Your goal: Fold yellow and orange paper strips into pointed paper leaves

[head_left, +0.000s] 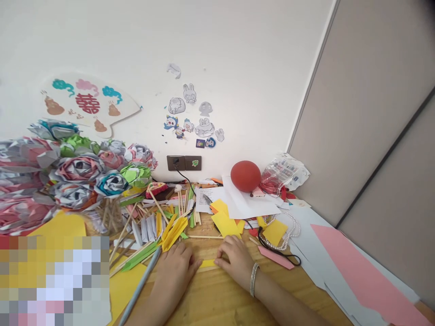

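Note:
A small strip of yellow paper (pixel 208 263) lies on the wooden table (pixel 210 299) between my two hands. The fingers of my left hand (pixel 177 262) are bent together, with the thumb at the strip's left end. My right hand (pixel 234 258), with a silvery bracelet at the wrist, pinches the right end. Just beyond my left hand is a folded yellow paper piece (pixel 173 232). A wooden stick (pixel 205 237) lies crosswise behind the strip.
Paper flowers (pixel 81 170) crowd the left, near loose sticks and folded strips. A red balloon (pixel 245 176) stands at the back on white paper (pixel 251 206). Pink paper (pixel 360 267), a pearl string (pixel 295 222) and a black cord (pixel 278 254) lie to the right.

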A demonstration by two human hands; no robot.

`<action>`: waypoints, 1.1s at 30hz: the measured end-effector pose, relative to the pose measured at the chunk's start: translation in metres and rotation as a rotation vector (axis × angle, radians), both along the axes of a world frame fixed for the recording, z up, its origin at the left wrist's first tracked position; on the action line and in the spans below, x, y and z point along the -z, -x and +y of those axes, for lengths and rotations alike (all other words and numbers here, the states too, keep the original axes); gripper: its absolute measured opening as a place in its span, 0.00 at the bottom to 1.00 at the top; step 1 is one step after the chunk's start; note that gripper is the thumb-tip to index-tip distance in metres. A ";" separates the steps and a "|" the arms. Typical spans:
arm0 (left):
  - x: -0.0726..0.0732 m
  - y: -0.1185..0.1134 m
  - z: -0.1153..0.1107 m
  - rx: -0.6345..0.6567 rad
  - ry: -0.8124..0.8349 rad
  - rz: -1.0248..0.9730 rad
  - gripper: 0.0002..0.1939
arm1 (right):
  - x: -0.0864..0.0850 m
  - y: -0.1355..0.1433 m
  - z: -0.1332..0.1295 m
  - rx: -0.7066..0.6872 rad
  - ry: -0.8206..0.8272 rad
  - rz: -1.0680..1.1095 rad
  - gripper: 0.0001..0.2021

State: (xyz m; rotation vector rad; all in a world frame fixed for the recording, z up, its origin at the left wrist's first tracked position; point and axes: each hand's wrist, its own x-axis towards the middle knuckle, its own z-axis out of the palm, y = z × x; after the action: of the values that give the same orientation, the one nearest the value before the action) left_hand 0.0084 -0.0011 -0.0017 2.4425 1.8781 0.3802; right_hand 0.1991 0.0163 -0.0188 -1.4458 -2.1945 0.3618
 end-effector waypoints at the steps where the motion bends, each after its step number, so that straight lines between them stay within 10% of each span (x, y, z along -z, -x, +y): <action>1: 0.001 0.001 0.000 0.016 0.006 -0.015 0.06 | 0.000 -0.001 0.000 -0.034 0.000 -0.016 0.07; 17: -0.001 0.009 -0.005 0.212 0.042 -0.230 0.06 | 0.000 -0.007 -0.001 -0.335 -0.247 -0.291 0.02; 33: -0.003 0.009 -0.010 0.293 -0.062 -0.263 0.09 | 0.004 -0.011 0.001 -0.439 -0.374 -0.115 0.11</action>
State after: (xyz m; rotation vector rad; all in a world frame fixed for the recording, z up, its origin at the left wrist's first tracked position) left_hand -0.0009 -0.0116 0.0013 2.5071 1.4038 0.7089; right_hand 0.2102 0.0174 -0.0231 -0.8024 -2.5008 0.0032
